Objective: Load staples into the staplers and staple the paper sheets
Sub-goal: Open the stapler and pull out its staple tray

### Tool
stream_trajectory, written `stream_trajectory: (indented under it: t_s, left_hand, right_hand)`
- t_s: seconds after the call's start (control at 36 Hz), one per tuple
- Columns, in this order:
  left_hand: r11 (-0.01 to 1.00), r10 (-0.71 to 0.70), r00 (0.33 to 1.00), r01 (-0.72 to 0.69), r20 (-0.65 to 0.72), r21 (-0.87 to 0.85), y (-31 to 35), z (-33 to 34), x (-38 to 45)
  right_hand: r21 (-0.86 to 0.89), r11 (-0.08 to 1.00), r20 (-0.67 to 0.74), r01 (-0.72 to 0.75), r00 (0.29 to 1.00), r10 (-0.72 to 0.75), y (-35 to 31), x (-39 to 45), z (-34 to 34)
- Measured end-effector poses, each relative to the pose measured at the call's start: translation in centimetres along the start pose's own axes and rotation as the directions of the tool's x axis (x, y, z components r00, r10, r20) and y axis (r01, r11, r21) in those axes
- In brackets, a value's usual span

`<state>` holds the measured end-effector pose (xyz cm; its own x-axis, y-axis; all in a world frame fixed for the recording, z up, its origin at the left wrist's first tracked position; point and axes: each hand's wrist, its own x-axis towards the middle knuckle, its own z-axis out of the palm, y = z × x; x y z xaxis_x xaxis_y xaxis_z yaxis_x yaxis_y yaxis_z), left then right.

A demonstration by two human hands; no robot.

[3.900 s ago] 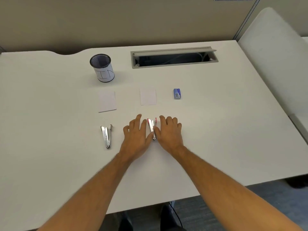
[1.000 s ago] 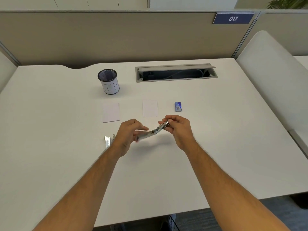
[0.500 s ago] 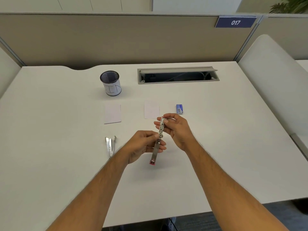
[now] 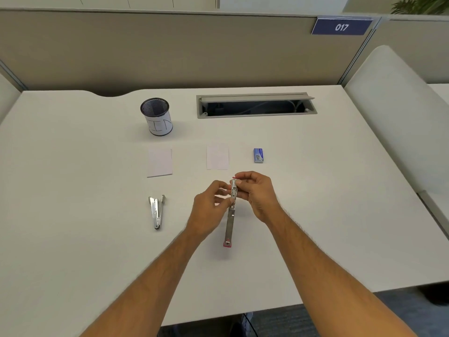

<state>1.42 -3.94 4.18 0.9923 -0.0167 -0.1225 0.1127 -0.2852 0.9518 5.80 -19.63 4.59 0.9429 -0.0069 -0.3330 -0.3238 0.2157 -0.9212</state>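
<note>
From the head view, both hands meet over the middle of the white desk, just this side of the two paper sheets. The right hand curls its fingers round the far half of a stapler that is swung fully open into one long straight strip, its pink-tipped near end pointing back toward the person. The left hand pinches the same stapler at its hinge, thumb and fingertips drawn together on the metal. The near end looks to lie on or just above the desk; which, I cannot tell.

Taking the held stapler as the mark: a second stapler, plain silver and partly open in a narrow V, lies on the desk well to its left. Beyond it lie the sheets, one just past the hands and another farther left. A small blue staple box sits beyond and slightly right. A mesh cup stands far beyond to the left, and an open cable tray is set in the desk farther back.
</note>
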Motion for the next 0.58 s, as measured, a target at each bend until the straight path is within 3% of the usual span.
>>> stream_trajectory:
  t_s: [0.14, 0.31, 0.58]
  left_hand:
    - [0.956, 0.200, 0.979, -0.189, -0.031, 0.223, -0.2, 0.4, 0.7]
    - [0.879, 0.262, 0.965, -0.252, 0.029, 0.404, 0.0, 0.3, 0.9]
    - [0.876, 0.263, 0.962, -0.270, 0.075, 0.400, 0.5, 0.3, 1.3]
  right_hand:
    - [0.001, 1.000, 0.003, -0.013, 1.000, 0.013, 0.1, 0.0, 0.1]
    - [-0.045, 0.999, -0.019, -0.005, 1.000, 0.004, 0.4, 0.1, 0.2]
    - [-0.068, 0.998, -0.049, 0.008, 0.999, -0.011, 0.7, 0.2, 0.4]
